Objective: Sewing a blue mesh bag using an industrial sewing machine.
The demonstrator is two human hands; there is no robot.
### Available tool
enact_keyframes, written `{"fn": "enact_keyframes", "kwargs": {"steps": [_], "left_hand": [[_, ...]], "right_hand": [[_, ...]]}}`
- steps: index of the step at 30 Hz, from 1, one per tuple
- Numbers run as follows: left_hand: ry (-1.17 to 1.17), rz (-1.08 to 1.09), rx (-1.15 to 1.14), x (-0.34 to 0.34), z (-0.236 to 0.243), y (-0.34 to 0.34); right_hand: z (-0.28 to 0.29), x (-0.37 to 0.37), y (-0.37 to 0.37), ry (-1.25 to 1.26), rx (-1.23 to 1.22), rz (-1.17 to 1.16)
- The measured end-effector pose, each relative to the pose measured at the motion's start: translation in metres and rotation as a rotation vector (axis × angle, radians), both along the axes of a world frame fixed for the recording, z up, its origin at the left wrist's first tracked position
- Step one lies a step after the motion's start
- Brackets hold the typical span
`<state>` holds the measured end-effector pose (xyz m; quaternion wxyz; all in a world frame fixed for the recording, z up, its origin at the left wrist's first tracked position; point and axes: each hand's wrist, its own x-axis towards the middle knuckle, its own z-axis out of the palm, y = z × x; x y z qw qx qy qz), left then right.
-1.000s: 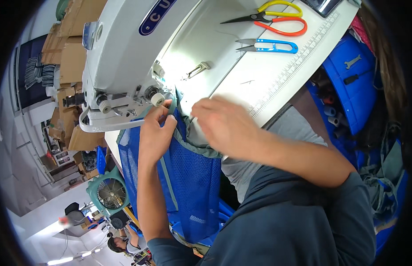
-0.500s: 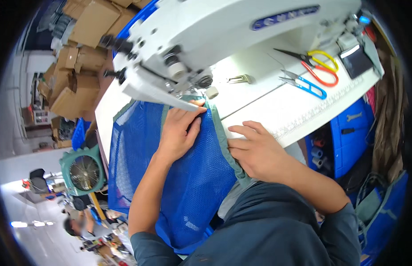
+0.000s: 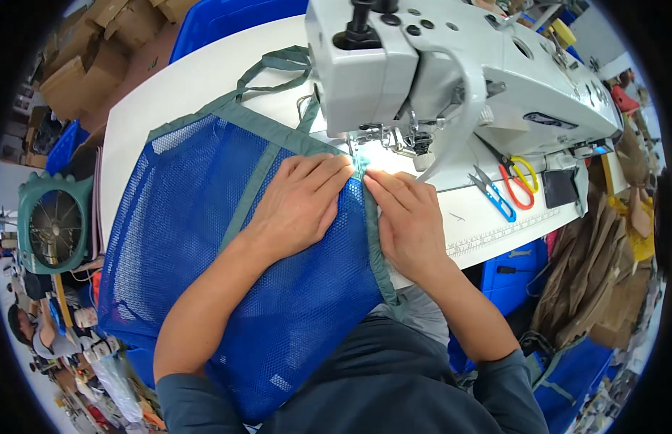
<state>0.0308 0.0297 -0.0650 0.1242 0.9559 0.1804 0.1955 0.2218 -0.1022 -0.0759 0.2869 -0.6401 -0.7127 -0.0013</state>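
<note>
Blue mesh fabric (image 3: 169,231) with grey-green binding (image 3: 375,260) and a looped strap (image 3: 274,59) lies under the white sewing machine (image 3: 358,87). My left hand (image 3: 300,202) rests on the mesh, fingers stretched and slightly bent, tips just left of the presser foot (image 3: 365,137). My right hand (image 3: 408,224) lies along the right-hand binding, fingertips on it just below the foot, thumb partly tucked. Blue thread snips (image 3: 502,206) and scissors with red and yellow handles (image 3: 520,192) lie to the right.
The white table (image 3: 133,108) carries a dark flat device (image 3: 560,188). Cardboard boxes (image 3: 83,79) and a blue bin (image 3: 206,22) are beyond it. A green fan (image 3: 54,217) and another person (image 3: 36,329) are at left. Brown fabric (image 3: 575,267) hangs at right.
The camera view has swung, showing the machine from higher up. My right hand has moved forward along the binding to the presser foot; my left hand has flattened on the mesh.
</note>
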Motion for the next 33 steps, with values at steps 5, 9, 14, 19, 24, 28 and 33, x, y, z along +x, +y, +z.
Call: {"fn": "enact_keyframes", "kwargs": {"steps": [5,9,14,19,24,28,33], "left_hand": [[-0.011,0.005,0.019,0.001,-0.003,0.001],[0.014,0.021,0.018,0.001,0.0,0.0],[-0.009,0.024,0.01,0.004,-0.002,0.001],[-0.022,0.015,0.018,0.007,-0.002,0.003],[-0.021,0.021,0.038,0.008,-0.002,0.007],[-0.029,0.027,0.053,0.008,-0.004,0.01],[-0.044,0.016,0.026,0.008,-0.005,0.014]], "right_hand": [[-0.003,-0.001,0.0,-0.078,0.031,0.025],[-0.004,-0.002,0.0,-0.086,0.028,0.031],[-0.002,-0.001,-0.001,-0.106,0.001,0.012],[0.0,0.001,0.0,-0.1,0.015,0.01],[0.002,0.0,0.004,-0.089,0.018,0.01],[0.003,0.0,0.006,-0.113,0.0,0.002],[0.003,0.001,0.01,-0.137,0.032,0.005]]}}
